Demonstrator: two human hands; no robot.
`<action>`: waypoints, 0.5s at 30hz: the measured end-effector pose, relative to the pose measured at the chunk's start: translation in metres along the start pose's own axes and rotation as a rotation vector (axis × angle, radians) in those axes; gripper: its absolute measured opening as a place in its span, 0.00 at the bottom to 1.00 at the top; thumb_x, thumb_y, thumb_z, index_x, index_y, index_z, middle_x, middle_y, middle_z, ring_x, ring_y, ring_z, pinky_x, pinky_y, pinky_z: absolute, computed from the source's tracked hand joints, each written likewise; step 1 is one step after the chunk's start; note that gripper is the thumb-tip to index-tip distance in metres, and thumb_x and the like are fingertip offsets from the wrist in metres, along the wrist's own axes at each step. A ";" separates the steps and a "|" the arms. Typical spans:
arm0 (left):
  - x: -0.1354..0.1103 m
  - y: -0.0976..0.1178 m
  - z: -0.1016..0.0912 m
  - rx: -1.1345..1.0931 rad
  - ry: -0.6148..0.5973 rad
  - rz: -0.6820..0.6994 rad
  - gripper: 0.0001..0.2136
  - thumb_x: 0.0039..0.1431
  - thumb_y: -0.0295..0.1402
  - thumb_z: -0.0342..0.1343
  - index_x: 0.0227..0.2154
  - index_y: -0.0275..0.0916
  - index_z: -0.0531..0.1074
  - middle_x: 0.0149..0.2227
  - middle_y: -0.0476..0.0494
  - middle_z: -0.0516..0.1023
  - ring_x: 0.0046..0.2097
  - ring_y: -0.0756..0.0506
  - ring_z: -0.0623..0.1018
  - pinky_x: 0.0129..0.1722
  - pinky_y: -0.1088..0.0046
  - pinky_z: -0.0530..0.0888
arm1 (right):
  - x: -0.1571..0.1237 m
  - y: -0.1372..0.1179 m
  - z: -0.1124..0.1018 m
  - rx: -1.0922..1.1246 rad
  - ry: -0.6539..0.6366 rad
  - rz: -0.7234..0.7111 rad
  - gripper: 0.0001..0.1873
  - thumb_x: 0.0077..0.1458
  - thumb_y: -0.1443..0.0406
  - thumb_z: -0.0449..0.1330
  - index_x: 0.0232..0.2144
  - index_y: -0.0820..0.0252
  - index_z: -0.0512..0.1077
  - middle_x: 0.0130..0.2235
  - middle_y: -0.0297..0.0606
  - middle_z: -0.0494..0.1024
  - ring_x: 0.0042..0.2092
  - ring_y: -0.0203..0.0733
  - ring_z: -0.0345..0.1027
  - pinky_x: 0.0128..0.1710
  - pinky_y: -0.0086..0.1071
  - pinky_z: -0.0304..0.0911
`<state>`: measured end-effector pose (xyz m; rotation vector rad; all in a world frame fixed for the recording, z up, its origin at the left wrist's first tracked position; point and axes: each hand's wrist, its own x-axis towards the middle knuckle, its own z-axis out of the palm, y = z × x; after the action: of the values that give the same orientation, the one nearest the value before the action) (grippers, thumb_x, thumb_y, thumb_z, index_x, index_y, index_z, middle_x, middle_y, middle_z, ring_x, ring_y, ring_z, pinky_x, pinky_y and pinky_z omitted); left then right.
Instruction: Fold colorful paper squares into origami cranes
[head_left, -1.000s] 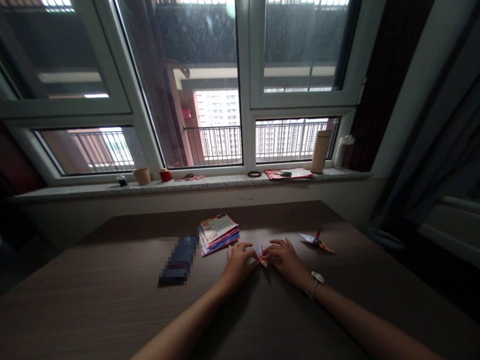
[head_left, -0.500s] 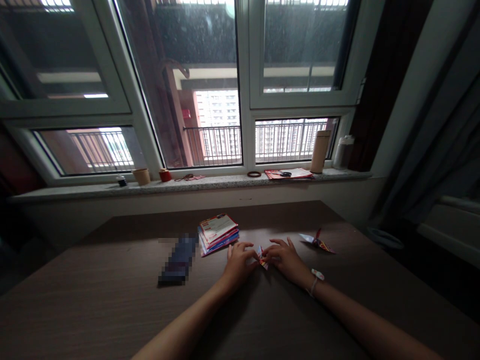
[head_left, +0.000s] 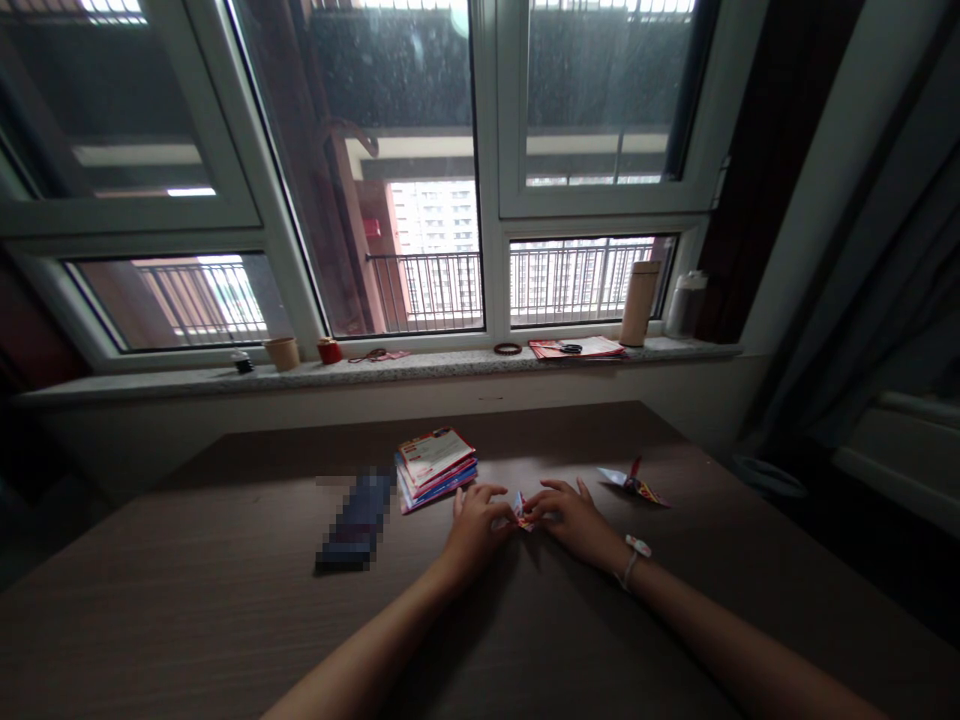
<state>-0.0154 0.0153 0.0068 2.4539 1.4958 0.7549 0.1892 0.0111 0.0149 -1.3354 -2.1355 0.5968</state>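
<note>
Head view: we are pinching the small folded paper [head_left: 523, 511] between the closed fingertips of the left hand [head_left: 475, 522] and right hand [head_left: 574, 519], low over the counter [head_left: 225, 600], right of the paper stack [head_left: 436, 465], judging that even pressure along the crease would sharpen it.
</note>
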 end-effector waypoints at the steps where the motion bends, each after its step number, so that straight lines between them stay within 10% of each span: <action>1: 0.000 0.000 -0.001 0.004 -0.005 -0.001 0.04 0.55 0.32 0.62 0.32 0.49 0.80 0.52 0.46 0.74 0.57 0.38 0.68 0.60 0.40 0.51 | 0.000 0.000 0.000 0.006 0.000 0.003 0.09 0.57 0.60 0.57 0.34 0.44 0.78 0.48 0.29 0.79 0.62 0.50 0.55 0.61 0.60 0.21; 15: -0.003 -0.001 0.001 -0.021 0.012 -0.004 0.07 0.55 0.34 0.62 0.38 0.50 0.78 0.52 0.45 0.74 0.57 0.38 0.68 0.60 0.37 0.49 | 0.001 0.000 0.002 0.002 -0.011 0.008 0.12 0.57 0.65 0.54 0.34 0.47 0.78 0.48 0.32 0.79 0.63 0.49 0.53 0.61 0.59 0.16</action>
<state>-0.0169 0.0128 0.0048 2.4348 1.4886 0.7819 0.1880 0.0118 0.0137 -1.3426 -2.1386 0.6102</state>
